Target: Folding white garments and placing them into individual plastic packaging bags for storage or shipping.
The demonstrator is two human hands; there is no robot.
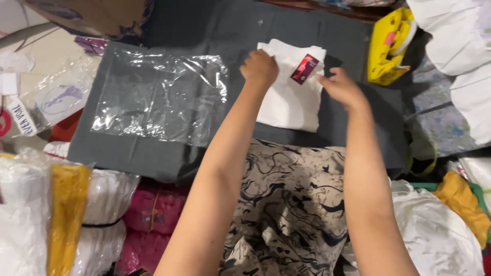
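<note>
1. My left hand [259,67] is curled into a loose fist on the top left corner of the folded white garment [289,102], knuckles pressing it down. I want that pressure even, so the fold stays flat.
2. My right hand [341,88] rests at the garment's right edge, fingers bent. Whether they pinch the cloth or only touch it, I cannot tell from here.
3. The garment lies on the dark grey cloth [153,153], with the red hang tag [305,68] near its top edge, between my hands. I judge the tag should stay face up and uncreased.
4. The clear plastic bag [161,97] lies flat to the left, well apart from the garment.
5. I would keep the edges squared before lifting anything.
</note>
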